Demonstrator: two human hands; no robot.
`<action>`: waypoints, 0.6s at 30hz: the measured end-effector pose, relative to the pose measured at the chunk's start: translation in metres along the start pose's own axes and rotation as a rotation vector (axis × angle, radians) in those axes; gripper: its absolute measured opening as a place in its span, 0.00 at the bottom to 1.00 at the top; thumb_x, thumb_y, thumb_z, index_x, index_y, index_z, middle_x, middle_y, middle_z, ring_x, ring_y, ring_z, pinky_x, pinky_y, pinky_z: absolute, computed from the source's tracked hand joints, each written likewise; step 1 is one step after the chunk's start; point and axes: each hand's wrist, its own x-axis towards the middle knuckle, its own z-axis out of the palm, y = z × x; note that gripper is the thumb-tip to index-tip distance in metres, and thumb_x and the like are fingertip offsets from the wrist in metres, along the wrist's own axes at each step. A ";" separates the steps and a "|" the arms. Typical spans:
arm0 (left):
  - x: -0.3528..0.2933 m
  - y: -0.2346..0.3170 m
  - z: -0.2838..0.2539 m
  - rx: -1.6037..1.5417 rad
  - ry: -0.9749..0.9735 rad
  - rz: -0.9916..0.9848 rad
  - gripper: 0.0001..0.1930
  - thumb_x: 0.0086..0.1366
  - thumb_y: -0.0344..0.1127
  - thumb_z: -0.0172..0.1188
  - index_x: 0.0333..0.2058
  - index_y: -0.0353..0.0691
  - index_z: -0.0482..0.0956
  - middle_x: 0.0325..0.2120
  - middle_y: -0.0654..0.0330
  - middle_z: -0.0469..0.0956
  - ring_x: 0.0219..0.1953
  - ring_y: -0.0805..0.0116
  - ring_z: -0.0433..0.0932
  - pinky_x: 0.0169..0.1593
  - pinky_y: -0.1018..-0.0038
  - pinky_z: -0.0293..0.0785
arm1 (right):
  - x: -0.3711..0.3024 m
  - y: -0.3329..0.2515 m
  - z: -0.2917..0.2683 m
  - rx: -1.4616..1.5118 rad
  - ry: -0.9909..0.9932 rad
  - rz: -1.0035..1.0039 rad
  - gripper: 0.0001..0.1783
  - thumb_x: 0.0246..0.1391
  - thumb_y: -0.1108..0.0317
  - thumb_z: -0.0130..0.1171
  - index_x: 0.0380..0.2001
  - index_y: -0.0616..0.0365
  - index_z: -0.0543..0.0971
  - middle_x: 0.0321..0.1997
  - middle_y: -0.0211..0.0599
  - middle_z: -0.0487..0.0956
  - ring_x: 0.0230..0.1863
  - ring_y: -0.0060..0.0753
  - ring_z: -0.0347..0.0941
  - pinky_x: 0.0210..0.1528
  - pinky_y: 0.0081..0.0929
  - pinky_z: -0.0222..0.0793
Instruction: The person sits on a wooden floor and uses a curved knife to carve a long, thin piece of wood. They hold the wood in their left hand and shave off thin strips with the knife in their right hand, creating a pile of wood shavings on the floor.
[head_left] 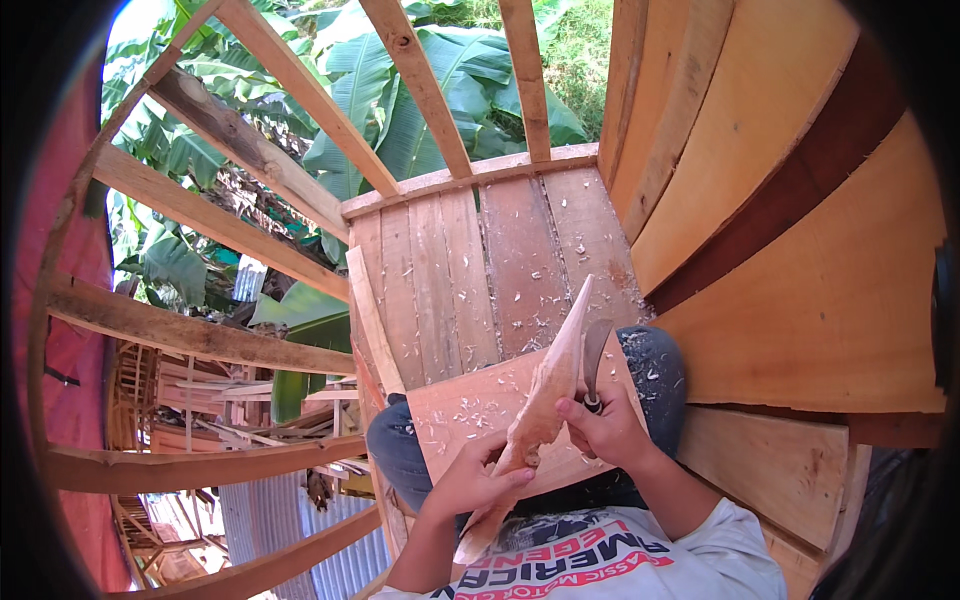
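Observation:
A long, pale piece of carved wood [550, 392] lies slantwise over my lap, with a pointed far end and a rough, notched middle. My left hand [474, 482] is closed around its lower part, near my shirt. In my right hand [610, 428] is a curved carving knife [594, 356], its dark handle mostly hidden by the fingers. The blade points away from me, close beside the wood's right side. My right thumb is at the edge of the wood. Under both hands, a flat wooden board [462, 402] rests across my legs, sprinkled with shavings.
Curly shavings dot the plank floor [425, 290] ahead. Upright wooden slats [290, 100] form an open frame at the front and left, with large green leaves [355, 90] beyond. Wooden panels [790, 260] rise close on my right. A red cloth [65, 220] hangs far left.

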 end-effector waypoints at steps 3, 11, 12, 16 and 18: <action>0.013 -0.011 0.002 -0.320 -0.249 -0.014 0.23 0.57 0.43 0.66 0.44 0.31 0.72 0.34 0.58 0.77 0.34 0.68 0.78 0.41 0.75 0.73 | -0.004 -0.001 -0.002 0.025 -0.043 -0.001 0.13 0.59 0.62 0.62 0.29 0.62 0.79 0.15 0.17 0.67 0.18 0.06 0.59 0.19 0.13 0.51; 0.017 -0.016 0.011 -0.555 -0.523 -0.194 0.16 0.66 0.46 0.57 0.33 0.38 0.67 0.23 0.68 0.63 0.22 0.79 0.65 0.25 0.81 0.63 | -0.012 0.004 -0.014 -0.022 0.062 -0.116 0.16 0.60 0.59 0.59 0.31 0.63 0.80 0.16 0.17 0.66 0.19 0.08 0.58 0.20 0.15 0.52; 0.013 -0.012 0.014 -0.516 -0.451 -0.192 0.16 0.66 0.45 0.57 0.33 0.39 0.66 0.23 0.69 0.63 0.22 0.80 0.64 0.24 0.81 0.62 | -0.013 0.004 -0.015 -0.039 0.097 -0.142 0.17 0.61 0.56 0.58 0.31 0.62 0.81 0.16 0.17 0.66 0.19 0.08 0.58 0.20 0.16 0.52; 0.000 -0.002 0.015 -0.382 -0.229 -0.153 0.13 0.66 0.40 0.58 0.34 0.37 0.67 0.22 0.67 0.64 0.22 0.77 0.65 0.26 0.79 0.63 | -0.012 0.005 -0.029 -0.310 0.097 -0.310 0.27 0.59 0.45 0.56 0.28 0.61 0.82 0.12 0.24 0.66 0.17 0.14 0.59 0.20 0.23 0.56; -0.007 -0.007 0.018 -0.103 -0.074 -0.027 0.12 0.64 0.36 0.58 0.36 0.36 0.67 0.23 0.62 0.67 0.23 0.72 0.67 0.27 0.75 0.64 | -0.011 -0.006 -0.024 -0.555 0.138 -0.411 0.31 0.55 0.40 0.57 0.24 0.61 0.81 0.11 0.33 0.67 0.14 0.24 0.62 0.19 0.27 0.58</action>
